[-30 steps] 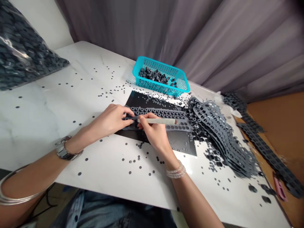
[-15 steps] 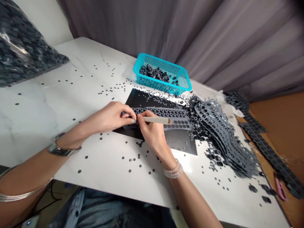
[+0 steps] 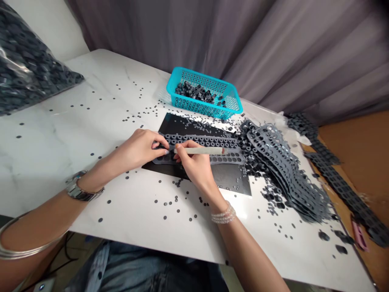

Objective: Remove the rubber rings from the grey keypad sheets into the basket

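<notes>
Head view, working left to right: a clear plastic bag (image 3: 24, 65) packed with small dark rubber rings sat at the far edge of the white marble counter (image 3: 54, 138), with loose rings dotted across the stone. A silver wristwatch (image 3: 79, 191) circled the left wrist, and the left hand (image 3: 136, 151) was curled, its fingertips clenched on the left end of a long grey perforated rubber strip (image 3: 227, 159). That strip lay flat across a black rectangular sheet (image 3: 185, 123), with a double row of dark rings seated in its upper holes, while the lower right holes looked empty. Just beside the left fingertips, the right hand (image 3: 196, 164) grasped a slim pale stick (image 3: 200, 151) like a pen, its tip down among the rings at the strip's left end, though the fingers hid the exact contact. The step in hand appeared to be freeing rings from the strip with the stick, and the next move seemed to call for shifting the tip to the neighbouring hole while the left hand pinned the strip. Beyond the sheet stood a turquoise mesh plastic basket (image 3: 194, 103) holding dark rings, and to the right lay a slumped pile of grey perforated strips (image 3: 279, 170), with dark strips (image 3: 349, 196) on a brown board (image 3: 361, 162).
</notes>
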Tool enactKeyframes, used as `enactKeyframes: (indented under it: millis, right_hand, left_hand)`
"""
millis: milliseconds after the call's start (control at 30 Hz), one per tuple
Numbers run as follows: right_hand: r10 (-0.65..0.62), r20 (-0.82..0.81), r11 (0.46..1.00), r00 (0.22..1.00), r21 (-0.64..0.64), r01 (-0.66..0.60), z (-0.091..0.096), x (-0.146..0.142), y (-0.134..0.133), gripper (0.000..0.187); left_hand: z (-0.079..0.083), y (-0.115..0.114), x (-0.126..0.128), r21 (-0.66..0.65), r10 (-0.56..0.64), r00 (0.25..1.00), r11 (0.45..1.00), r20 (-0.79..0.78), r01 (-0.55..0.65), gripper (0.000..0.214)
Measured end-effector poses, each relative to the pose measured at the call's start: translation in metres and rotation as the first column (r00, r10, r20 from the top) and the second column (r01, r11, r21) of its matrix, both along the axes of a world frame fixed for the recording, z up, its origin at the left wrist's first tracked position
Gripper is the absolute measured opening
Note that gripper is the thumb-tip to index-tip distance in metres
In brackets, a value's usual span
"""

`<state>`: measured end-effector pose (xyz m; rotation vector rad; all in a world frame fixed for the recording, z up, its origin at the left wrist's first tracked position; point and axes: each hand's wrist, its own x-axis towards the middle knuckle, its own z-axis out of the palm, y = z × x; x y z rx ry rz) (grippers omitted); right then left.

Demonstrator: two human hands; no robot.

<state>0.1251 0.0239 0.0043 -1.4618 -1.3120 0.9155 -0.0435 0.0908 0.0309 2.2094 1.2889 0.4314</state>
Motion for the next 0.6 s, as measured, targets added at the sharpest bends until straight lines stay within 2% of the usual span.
enactKeyframes:
  millis: [267,467,600]
  right_hand:
    - [0.025,0.018,1.0,1.0,0.01,-0.025,-0.001,-0.0002,-0.0023,0.028]
    - [0.101,0.095,0.994,0.99,0.034,-0.105,0.0041,0.0018,-0.0048,0.028]
    - [0.153,0.141,0.985,0.978,0.062,-0.163,0.0064,0.0033,-0.0056,0.025]
  left_hand:
    - [0.0002,-0.0019,0.0046,-0.007,0.086,0.996,0.996,0.038,-0.085,0.015]
    - [0.0021,-0.0018,0.0063,-0.023,0.113,0.994,0.993,-0.011,-0.113,0.014]
    - [0.0019,-0.0019,0.0051,-0.034,0.122,0.993,0.992,0.013,-0.121,0.014]
